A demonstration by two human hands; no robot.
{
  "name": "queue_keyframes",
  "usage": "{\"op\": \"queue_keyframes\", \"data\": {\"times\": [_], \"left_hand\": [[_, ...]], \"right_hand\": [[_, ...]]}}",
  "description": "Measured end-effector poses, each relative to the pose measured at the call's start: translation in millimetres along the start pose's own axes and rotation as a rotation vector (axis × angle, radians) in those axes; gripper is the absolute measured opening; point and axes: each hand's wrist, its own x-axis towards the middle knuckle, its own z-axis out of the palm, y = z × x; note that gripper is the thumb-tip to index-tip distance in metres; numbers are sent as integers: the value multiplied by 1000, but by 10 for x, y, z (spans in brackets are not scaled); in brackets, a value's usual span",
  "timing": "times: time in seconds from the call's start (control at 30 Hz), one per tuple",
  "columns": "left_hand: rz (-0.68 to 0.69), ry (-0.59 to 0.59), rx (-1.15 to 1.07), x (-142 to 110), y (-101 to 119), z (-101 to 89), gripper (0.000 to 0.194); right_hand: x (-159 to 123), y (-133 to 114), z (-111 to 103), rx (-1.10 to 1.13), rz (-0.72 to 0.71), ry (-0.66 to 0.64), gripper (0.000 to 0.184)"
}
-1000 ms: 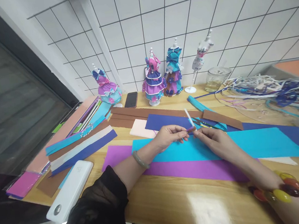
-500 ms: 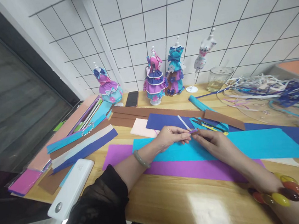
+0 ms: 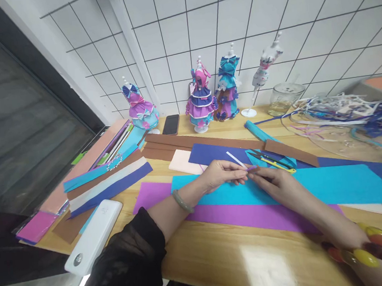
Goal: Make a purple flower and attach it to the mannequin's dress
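Observation:
My left hand [image 3: 221, 174] and my right hand [image 3: 277, 184] meet fingertip to fingertip over a cyan foam sheet [image 3: 318, 184]. Together they pinch a small purple strip [image 3: 251, 168], and a thin white strip [image 3: 236, 159] sticks out from it toward the back left. The purple piece is mostly hidden by my fingers. Just behind my right hand lie scissors [image 3: 273, 160] with yellow and black handles. A purple sheet [image 3: 240, 217] lies under the cyan one.
Three dressed miniature mannequins [image 3: 202, 101] and one nearly bare one [image 3: 263, 69] stand along the tiled wall, by a phone [image 3: 170, 124] and a glass jar [image 3: 283, 98]. Ribbon scraps [image 3: 348, 115] pile at right. Foam strips [image 3: 109, 183] and a white power bank [image 3: 93, 237] lie at left.
The white strip has tilted down from nearly upright to lying low toward the back left. My hands stay pinched together, and the view has shifted slightly.

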Motion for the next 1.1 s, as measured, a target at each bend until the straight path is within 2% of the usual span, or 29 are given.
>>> {"op": "queue_keyframes", "data": {"times": [0.13,0.23,0.43,0.67,0.77,0.93,1.1], "left_hand": [[0,-9,-96,15,-22,-23,39],[46,53,-136,39,-34,-36,37],[251,233,98,29,-30,34,31],[266,155,169,-35,-27,112,28],[284,138,174,-40,-20,116,27],[320,174,190,-38,-23,116,26],[385,140,248,-63,-4,128,23]], "right_hand": [[2,-24,-8,17,47,68,30],[4,-14,-33,38,138,169,32],[10,26,-69,192,315,199,38],[10,10,-29,428,280,188,34],[3,-48,-36,479,258,114,33],[-2,-136,-64,558,280,30,35],[-10,-66,-51,615,353,66,34]]}}
